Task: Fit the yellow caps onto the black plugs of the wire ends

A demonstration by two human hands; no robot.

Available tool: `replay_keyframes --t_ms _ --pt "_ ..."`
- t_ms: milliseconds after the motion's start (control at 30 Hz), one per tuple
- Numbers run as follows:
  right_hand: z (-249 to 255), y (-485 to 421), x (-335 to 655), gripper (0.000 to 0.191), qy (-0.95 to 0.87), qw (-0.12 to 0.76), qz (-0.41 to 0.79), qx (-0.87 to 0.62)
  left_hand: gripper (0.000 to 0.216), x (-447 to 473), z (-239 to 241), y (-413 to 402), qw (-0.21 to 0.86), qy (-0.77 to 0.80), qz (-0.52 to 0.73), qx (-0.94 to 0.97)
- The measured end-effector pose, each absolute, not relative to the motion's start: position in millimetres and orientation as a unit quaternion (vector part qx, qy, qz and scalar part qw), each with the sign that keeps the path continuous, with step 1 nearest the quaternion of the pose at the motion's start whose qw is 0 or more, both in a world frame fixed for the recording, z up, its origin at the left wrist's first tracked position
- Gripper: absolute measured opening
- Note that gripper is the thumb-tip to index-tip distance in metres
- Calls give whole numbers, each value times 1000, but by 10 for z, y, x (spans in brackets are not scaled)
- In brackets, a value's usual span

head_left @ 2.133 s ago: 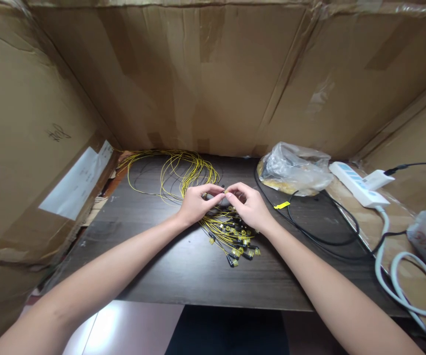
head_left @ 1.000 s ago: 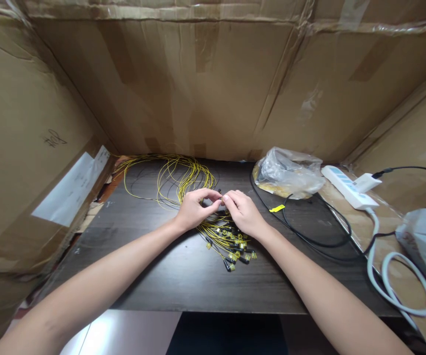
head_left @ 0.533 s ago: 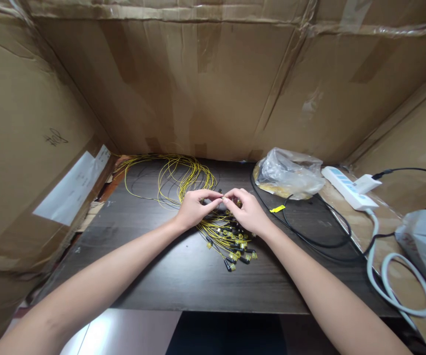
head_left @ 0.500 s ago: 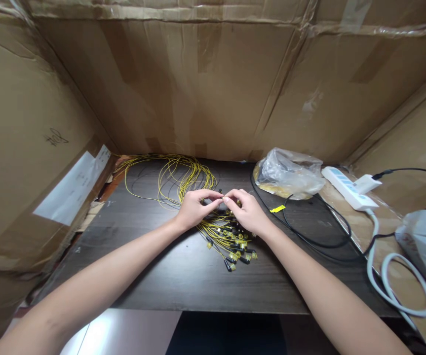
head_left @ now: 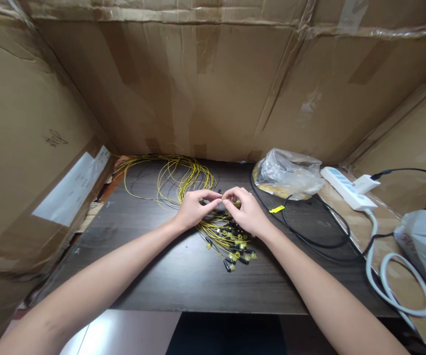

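Observation:
A bundle of thin yellow cables (head_left: 183,177) lies looped on the dark wooden table (head_left: 183,276), its ends fitted with small black and yellow connectors (head_left: 235,249). Above that pile my left hand (head_left: 194,209) and my right hand (head_left: 248,213) meet fingertip to fingertip. Both pinch the same small connector end between thumb and forefinger. The piece itself is mostly hidden by the fingers.
Cardboard walls (head_left: 213,84) close in the back and both sides. At the right lie a crumpled clear plastic bag (head_left: 289,172), a black cable loop (head_left: 316,236), a white power strip (head_left: 348,187) with its thick white cord (head_left: 394,291), and another plastic bag (head_left: 425,246).
Both hands stay pinched together over the connector pile, with only small finger shifts. The view has drifted slightly.

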State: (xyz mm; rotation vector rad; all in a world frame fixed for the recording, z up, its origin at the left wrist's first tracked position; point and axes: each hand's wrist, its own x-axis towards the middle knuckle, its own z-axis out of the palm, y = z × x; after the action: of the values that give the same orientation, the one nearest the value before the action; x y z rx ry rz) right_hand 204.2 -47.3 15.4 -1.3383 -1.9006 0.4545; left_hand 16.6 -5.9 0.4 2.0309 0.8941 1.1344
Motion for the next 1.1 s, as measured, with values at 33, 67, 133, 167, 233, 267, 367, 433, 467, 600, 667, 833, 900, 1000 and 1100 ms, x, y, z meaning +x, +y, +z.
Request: replay_keyframes --t_ms 33,67,133,167,233,267,367,433,467,600,667,833,900,1000,1100 --pt "154 -471 2051 7 -735 388 185 -523 16 163 -2 -55 323 342 432 770" --pt "154 -470 2059 7 -728 396 195 -525 16 161 -7 -51 323 342 433 769" --pt "156 -469 2075 10 -715 402 217 -529 15 157 -15 -47 316 338 437 771" --pt "157 -468 2081 12 -711 402 228 -530 15 156 -17 -47 311 335 439 774" --pt "158 -466 2086 14 -710 395 242 -530 14 155 -18 -49 301 326 442 780" --pt "157 -465 2085 16 -710 390 246 -532 14 155 -16 -52 295 322 443 783" --pt "150 -460 2064 23 -715 375 248 -535 12 159 -8 -64 277 316 447 790" --pt "146 -458 2044 29 -725 366 248 -528 12 162 -1 -72 267 314 446 794" --pt "145 -458 2036 32 -730 361 247 -525 11 163 3 -76 264 313 444 797" --pt "156 -464 2021 33 -741 344 215 -535 11 170 21 -85 256 317 440 800" --pt "163 -468 2024 26 -742 343 201 -540 12 171 28 -83 264 324 437 796" --pt "149 -459 2057 14 -734 369 219 -526 17 166 10 -55 319 332 431 776" --pt "134 -448 2077 10 -722 387 229 -526 17 162 -6 -44 337 335 431 767" --pt "118 -435 2100 15 -701 401 266 -526 18 155 -21 -37 346 340 437 757" --pt "121 -430 2105 21 -699 393 291 -523 16 147 -14 -42 327 331 445 765"
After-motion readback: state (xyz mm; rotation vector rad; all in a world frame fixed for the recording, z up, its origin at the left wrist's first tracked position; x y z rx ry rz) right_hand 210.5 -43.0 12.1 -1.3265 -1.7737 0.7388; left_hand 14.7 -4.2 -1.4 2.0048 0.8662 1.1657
